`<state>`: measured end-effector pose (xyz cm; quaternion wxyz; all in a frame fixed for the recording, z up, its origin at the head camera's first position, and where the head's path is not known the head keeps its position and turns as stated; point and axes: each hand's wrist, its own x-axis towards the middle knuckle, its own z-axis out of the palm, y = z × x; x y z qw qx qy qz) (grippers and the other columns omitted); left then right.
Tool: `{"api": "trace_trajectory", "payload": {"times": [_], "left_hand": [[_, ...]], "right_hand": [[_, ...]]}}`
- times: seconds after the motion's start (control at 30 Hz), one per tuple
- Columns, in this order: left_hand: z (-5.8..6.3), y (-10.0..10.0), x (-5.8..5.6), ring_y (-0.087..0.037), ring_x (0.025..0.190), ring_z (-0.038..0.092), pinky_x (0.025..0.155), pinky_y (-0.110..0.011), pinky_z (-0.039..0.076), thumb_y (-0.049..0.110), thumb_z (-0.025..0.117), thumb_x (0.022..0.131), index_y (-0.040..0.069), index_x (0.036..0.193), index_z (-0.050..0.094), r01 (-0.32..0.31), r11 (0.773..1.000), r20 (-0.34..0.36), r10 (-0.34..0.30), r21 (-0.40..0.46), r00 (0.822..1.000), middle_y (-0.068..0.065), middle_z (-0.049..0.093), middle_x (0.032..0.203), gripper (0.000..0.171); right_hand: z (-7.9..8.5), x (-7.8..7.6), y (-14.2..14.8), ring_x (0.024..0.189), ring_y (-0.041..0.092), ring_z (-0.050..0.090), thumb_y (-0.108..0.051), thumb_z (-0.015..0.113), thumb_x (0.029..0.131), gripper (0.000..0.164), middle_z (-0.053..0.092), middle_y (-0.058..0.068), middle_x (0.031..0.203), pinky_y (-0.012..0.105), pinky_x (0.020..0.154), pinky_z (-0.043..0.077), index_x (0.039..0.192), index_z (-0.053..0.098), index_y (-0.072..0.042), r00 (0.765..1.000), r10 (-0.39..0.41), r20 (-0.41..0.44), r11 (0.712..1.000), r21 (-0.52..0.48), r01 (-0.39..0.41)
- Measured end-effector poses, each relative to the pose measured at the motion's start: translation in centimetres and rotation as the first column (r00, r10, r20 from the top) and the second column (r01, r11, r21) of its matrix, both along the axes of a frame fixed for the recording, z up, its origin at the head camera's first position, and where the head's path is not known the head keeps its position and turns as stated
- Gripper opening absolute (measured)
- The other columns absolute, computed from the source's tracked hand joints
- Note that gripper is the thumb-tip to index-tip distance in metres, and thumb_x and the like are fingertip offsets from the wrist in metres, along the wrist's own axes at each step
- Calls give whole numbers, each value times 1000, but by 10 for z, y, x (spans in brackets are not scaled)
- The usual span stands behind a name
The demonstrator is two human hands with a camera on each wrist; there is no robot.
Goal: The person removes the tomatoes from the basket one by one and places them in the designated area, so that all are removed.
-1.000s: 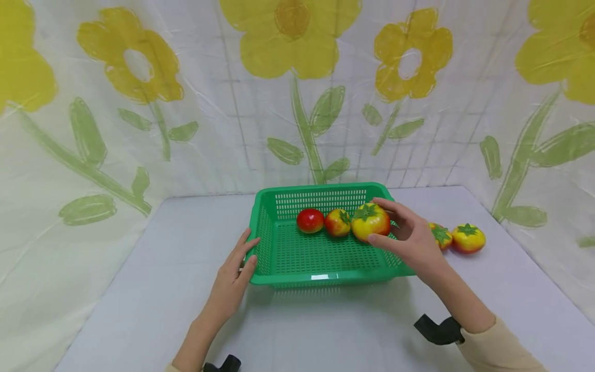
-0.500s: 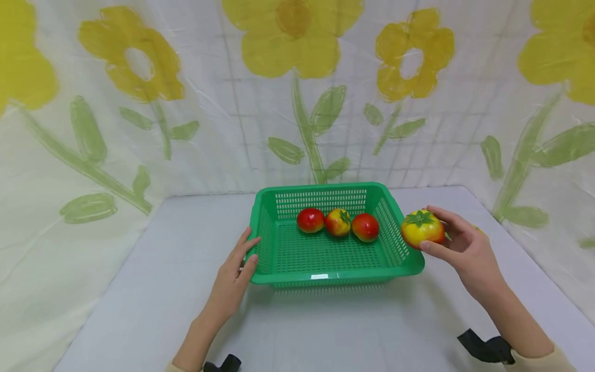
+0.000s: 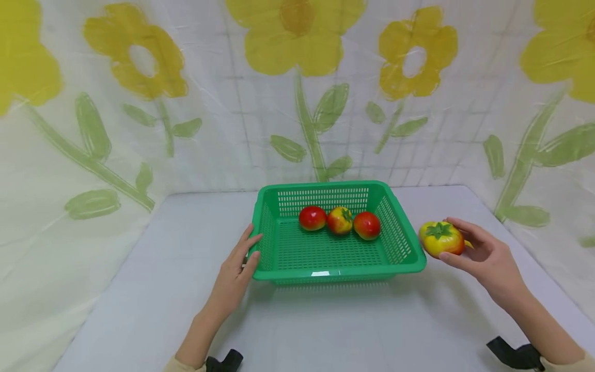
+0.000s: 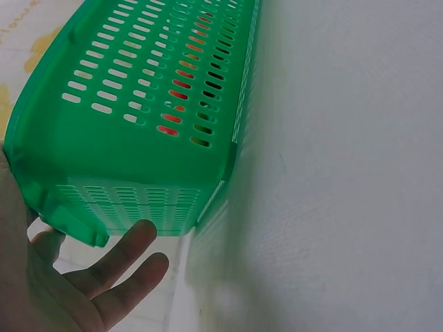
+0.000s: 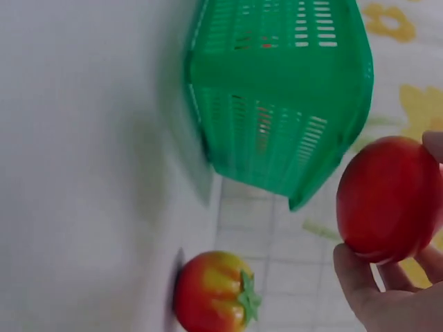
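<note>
My right hand (image 3: pixel 495 261) pinches a yellow-and-red toy-like tomato (image 3: pixel 439 238) with a green leafy top, just right of the green plastic basket (image 3: pixel 325 274). In the right wrist view the held tomato (image 5: pixel 387 200) shows its smooth red underside between thumb and fingers. Another tomato (image 5: pixel 214 290) lies on the table below; in the head view the hand mostly hides it. My left hand (image 3: pixel 234 271) rests its fingertips on the basket's left rim. The left wrist view shows extended fingers (image 4: pixel 131 294) below that rim.
A red fruit (image 3: pixel 312 218), a yellow-and-red tomato (image 3: pixel 340 221) and another red fruit (image 3: pixel 367 226) lie in a row inside the basket. A white table (image 3: pixel 316 330) supports it. Behind hangs a curtain (image 3: pixel 209 155) printed with yellow flowers.
My right hand has carried the tomato from over the basket rightward and lower, past the right rim. A red fruit shows where it hovered. The left hand stays on the rim.
</note>
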<state>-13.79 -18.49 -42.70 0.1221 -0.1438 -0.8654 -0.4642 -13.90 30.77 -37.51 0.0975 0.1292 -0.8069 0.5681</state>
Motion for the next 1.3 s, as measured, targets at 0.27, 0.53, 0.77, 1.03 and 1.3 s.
{"api": "trace_trajectory", "payload": {"times": [0.27, 0.53, 0.77, 1.03, 1.3], "left_hand": [[1, 1, 0, -15, 127, 45, 85, -42, 49, 34, 42, 107, 22, 149, 44, -8, 1000, -18, 8, 3, 1000, 7, 20, 161, 43], [2, 2, -1, -15, 126, 47, 85, -43, 49, 35, 42, 107, 22, 149, 44, -6, 1000, -19, 6, 5, 1000, 8, 20, 161, 44], [-1, 1, -1, -17, 121, 50, 83, -41, 50, 34, 42, 107, 24, 149, 44, -9, 1000, -28, 9, -10, 1000, 7, 20, 161, 43], [-2, 2, -2, -16, 129, 45, 85, -41, 50, 35, 41, 107, 21, 149, 43, -5, 1000, -18, 5, -9, 1000, 9, 19, 161, 45], [-1, 2, -2, -14, 127, 46, 87, -43, 49, 37, 42, 107, 21, 149, 44, -15, 1000, -9, 15, 5, 1000, 11, 20, 161, 45]], "right_hand": [[3, -9, 26, 121, 6, 47, 14, 69, 84, 66, 47, 8, 139, 13, 89, 41, 145, 46, -1, 1000, -8, -30, 987, -162, 3], [4, -17, 43, 123, 8, 42, 13, 71, 84, 67, 46, 5, 141, 7, 87, 39, 145, 48, -4, 994, -98, -50, 979, -184, 87], [-3, -22, 61, 125, 8, 41, 11, 71, 85, 67, 44, 5, 143, 6, 87, 39, 145, 49, -6, 985, -167, -48, 972, -178, 156], [-18, -26, 88, 124, 1, 37, -9, 71, 91, 67, 41, -6, 143, 9, 99, 30, 150, 44, -21, 931, -365, 33, 931, 38, 363], [-29, -31, 102, 137, 4, 30, -15, 70, 93, 66, 37, -10, 150, 10, 103, 24, 151, 42, -26, 911, -406, 72, 913, 70, 402]]}}
